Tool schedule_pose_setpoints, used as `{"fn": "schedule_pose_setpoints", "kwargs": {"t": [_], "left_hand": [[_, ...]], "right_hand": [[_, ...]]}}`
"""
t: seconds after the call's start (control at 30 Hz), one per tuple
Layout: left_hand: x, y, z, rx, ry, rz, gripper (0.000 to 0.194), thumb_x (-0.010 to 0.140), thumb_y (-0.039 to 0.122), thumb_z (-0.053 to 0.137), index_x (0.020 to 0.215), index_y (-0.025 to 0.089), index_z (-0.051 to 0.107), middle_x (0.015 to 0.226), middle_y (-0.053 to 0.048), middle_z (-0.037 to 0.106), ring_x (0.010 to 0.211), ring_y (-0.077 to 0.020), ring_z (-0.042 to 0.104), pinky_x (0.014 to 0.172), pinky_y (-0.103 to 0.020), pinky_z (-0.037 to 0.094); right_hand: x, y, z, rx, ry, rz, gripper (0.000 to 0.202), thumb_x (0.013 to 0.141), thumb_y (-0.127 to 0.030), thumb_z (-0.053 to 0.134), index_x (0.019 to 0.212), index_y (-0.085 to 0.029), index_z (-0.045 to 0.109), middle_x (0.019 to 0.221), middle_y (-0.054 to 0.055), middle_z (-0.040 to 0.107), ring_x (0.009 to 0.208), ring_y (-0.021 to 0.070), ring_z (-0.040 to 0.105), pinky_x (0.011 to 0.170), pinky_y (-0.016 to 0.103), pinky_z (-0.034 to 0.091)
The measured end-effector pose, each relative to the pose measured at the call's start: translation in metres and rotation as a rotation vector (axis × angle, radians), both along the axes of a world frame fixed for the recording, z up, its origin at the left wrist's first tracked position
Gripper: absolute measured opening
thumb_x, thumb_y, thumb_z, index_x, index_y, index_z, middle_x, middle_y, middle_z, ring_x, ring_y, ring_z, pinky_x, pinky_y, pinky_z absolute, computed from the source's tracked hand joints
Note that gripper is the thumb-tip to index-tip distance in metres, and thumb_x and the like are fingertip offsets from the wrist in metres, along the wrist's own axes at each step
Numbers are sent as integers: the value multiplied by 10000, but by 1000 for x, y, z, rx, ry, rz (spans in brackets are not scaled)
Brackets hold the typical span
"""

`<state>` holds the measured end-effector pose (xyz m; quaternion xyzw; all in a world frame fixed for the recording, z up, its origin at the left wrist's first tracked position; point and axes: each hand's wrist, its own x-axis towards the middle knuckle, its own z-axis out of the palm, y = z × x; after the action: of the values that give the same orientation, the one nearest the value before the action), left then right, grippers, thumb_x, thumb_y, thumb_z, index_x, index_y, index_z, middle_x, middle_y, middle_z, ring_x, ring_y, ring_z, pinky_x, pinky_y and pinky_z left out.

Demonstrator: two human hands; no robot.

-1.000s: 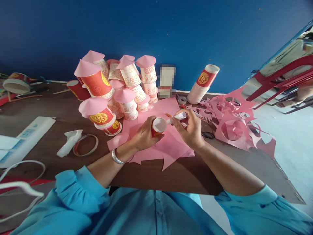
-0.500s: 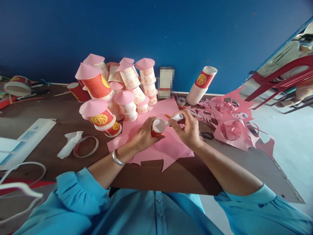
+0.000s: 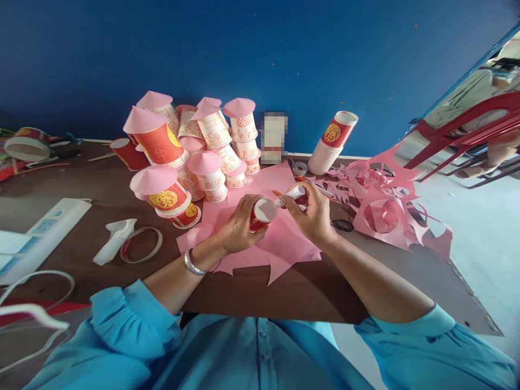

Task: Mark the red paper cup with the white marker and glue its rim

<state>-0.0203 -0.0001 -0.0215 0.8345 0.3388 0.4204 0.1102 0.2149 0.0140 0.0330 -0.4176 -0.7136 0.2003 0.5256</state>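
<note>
My left hand (image 3: 239, 228) is wrapped round a small red paper cup (image 3: 265, 210), whose round white end faces up toward me. In my right hand (image 3: 316, 219), fingers pinch a small white glue bottle (image 3: 295, 193). Its narrow nozzle points left at the cup's rim; whether the two touch I cannot tell. Beneath both hands lie pink paper sheets (image 3: 284, 238) with cut, jagged edges. To the left, several stacked paper-cup towers (image 3: 164, 142), red or white with printed patterns, wear pink paper cones (image 3: 206, 162).
A leaning stack of paper cups (image 3: 327, 154) stands by the blue wall, with a tape roll (image 3: 299, 168) beside it. Pink paper scraps (image 3: 382, 216) cover the right side. A larger tape ring (image 3: 141, 245) and a white power strip (image 3: 52, 225) lie left. A red chair (image 3: 467, 122) is at right.
The cup has tilted slightly in my left hand, so its white end shows rounder and its red side shows more. My right hand stays close by with the glue bottle.
</note>
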Motion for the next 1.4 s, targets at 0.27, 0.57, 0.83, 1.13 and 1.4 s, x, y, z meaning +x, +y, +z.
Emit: {"fn": "schedule_pose_setpoints", "kwargs": {"t": [0.27,0.57,0.83,1.13,1.4], "left_hand": [[2,4,-6,62,-14,117,601,953,265,848,1435,271,490,1320,-135,704,1205,-326,755,991,-556,705],[0,3,-6,35,60,136,732,919,406,936,1456,255,462,1355,-131,710,1237,-334,758,1002,-517,697],[-2,3,-8,7,84,154,740,955,446,922,1502,241,468,1357,-136,753,1217,-322,804,986,-479,710],[-4,1,-8,-26,137,197,712,995,562,868,1488,226,479,1354,-153,761,1215,-322,809,981,-479,710],[-1,1,-8,0,102,194,680,1003,434,852,1495,256,418,1335,-125,744,1198,-311,797,984,-492,699]], "right_hand": [[-2,-2,-2,-9,46,14,344,1086,-582,752,1008,-278,612,849,4,804,713,180,800,618,273,603],[-2,-1,-4,109,-81,-34,339,1095,-582,756,1003,-283,624,840,-10,750,667,169,722,632,289,580],[-2,-1,-4,-41,23,9,391,1083,-635,743,997,-276,612,861,11,789,717,186,796,614,276,593],[-3,-2,-5,-14,-24,-25,376,1062,-621,763,988,-275,638,841,8,776,697,181,759,619,290,576],[-4,-4,-4,-54,44,20,331,1058,-574,765,1014,-275,631,849,3,793,713,185,788,616,279,588]]}}
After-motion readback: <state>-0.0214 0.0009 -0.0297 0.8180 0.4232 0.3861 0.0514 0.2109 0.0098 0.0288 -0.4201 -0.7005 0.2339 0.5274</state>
